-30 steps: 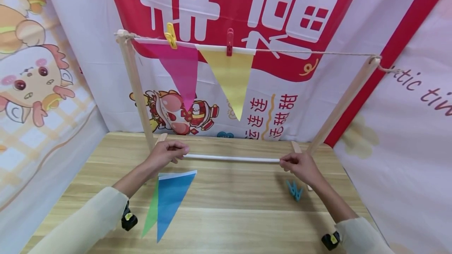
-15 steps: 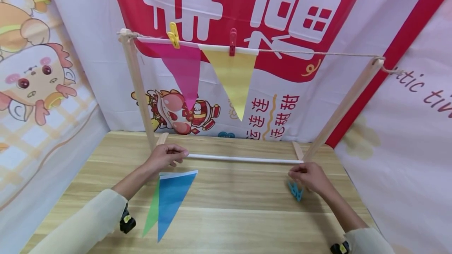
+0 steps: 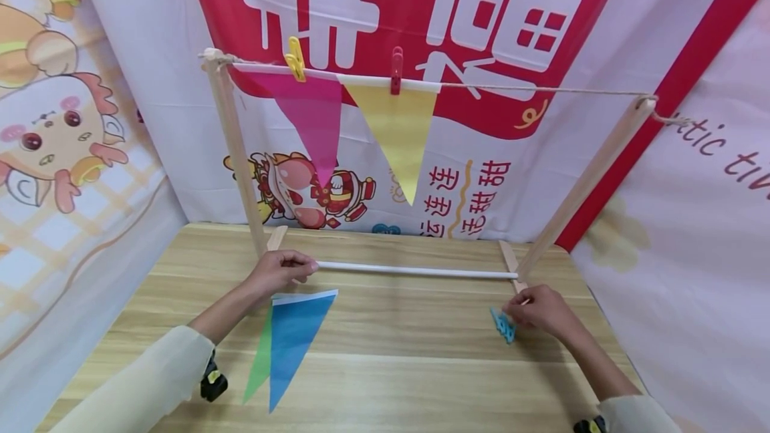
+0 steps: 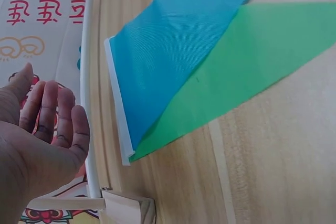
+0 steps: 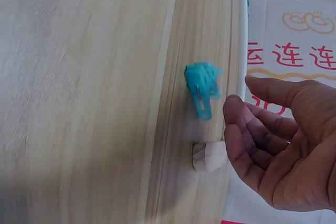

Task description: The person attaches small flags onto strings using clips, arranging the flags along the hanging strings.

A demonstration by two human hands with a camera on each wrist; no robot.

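Observation:
A white rod (image 3: 415, 270) lies low across the wooden frame's feet. My left hand (image 3: 289, 266) is at its left end; in the left wrist view this hand (image 4: 50, 114) has straight fingers beside the rod (image 4: 86, 103) and grips nothing. A blue pennant (image 3: 291, 336) lies over a green pennant (image 3: 259, 359) on the table, just in front of that hand. My right hand (image 3: 529, 306) hovers beside the blue clothespins (image 3: 502, 325). In the right wrist view its fingers (image 5: 241, 114) are loosely curled, a little apart from the clothespins (image 5: 202, 85).
The frame's left post (image 3: 231, 146) and slanted right post (image 3: 586, 182) carry a string (image 3: 541, 91). A pink pennant (image 3: 313, 119) hangs under a yellow clip (image 3: 295, 59) and a yellow pennant (image 3: 400, 132) under a red clip (image 3: 396, 71). Printed cloth walls close in three sides.
My right hand has let go of the rod's right end and moved down and right to the blue clothespins. The left hand has stayed at the rod's left end.

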